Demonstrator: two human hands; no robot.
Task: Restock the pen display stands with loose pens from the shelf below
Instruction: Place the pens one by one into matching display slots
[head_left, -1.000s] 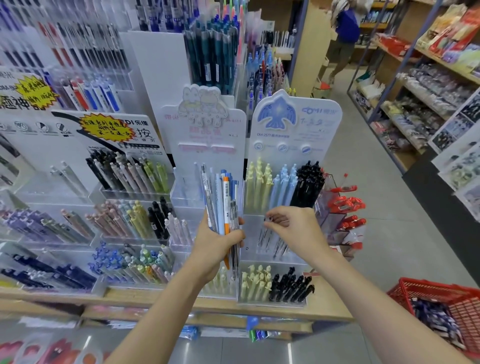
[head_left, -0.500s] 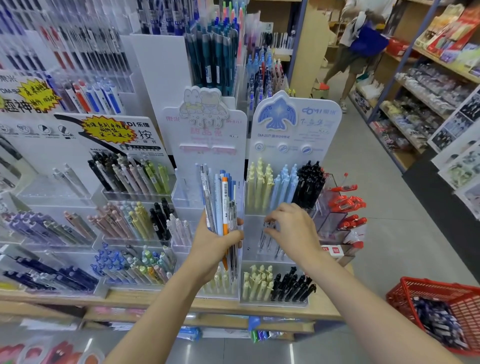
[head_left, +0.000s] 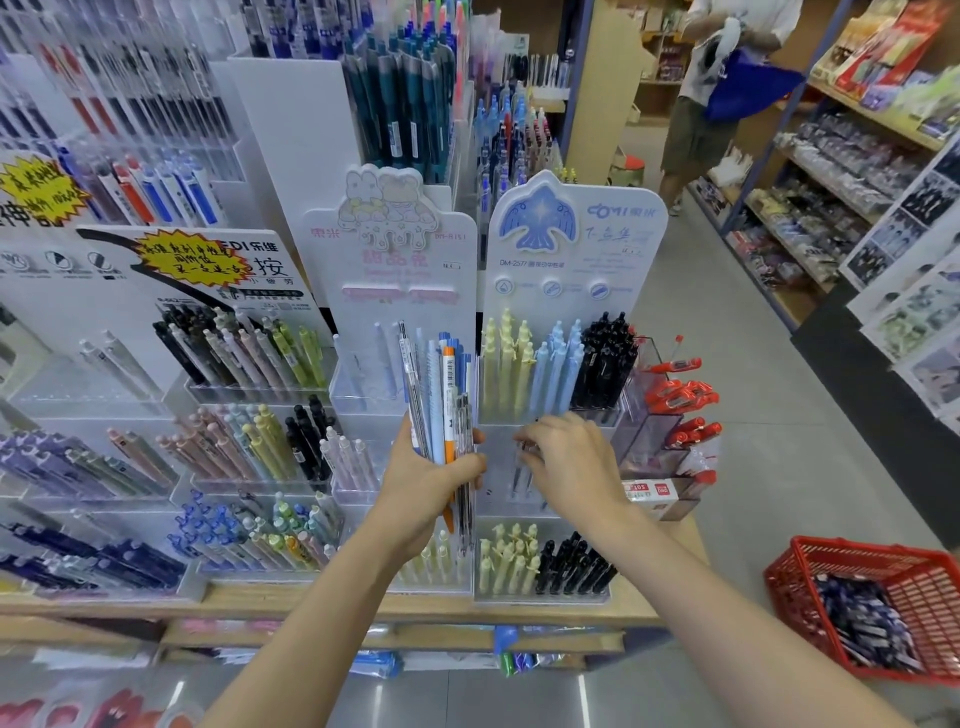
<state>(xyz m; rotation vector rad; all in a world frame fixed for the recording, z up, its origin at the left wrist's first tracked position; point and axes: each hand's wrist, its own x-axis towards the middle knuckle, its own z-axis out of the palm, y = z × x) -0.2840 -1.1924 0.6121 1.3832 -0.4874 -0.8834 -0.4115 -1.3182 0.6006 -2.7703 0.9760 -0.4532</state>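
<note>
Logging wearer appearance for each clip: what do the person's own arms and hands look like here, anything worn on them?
Both forearms are bare as far as the frame shows: no sleeves, gloves or watch appear. The left hand and the right hand carry no visible rings or bracelets, and no markings show on either arm. The fingernails are too small to judge. Upper arms lie outside the picture.

This is a stationery shop. The landmark is a white display stand with a blue bird emblem (head_left: 571, 270), its clear tiers filled with yellow, blue and black pens. To its left more tiered pen stands (head_left: 249, 415) carry printed brand cards and yellow starburst price stickers (head_left: 182, 258). Behind it rise taller pen racks (head_left: 405, 93). To its right an aisle of grey floor runs past long shelves of packaged goods (head_left: 831, 176), where a shopper (head_left: 727, 93) stands. Lower right of it sits a red shopping basket (head_left: 883, 613).
</note>
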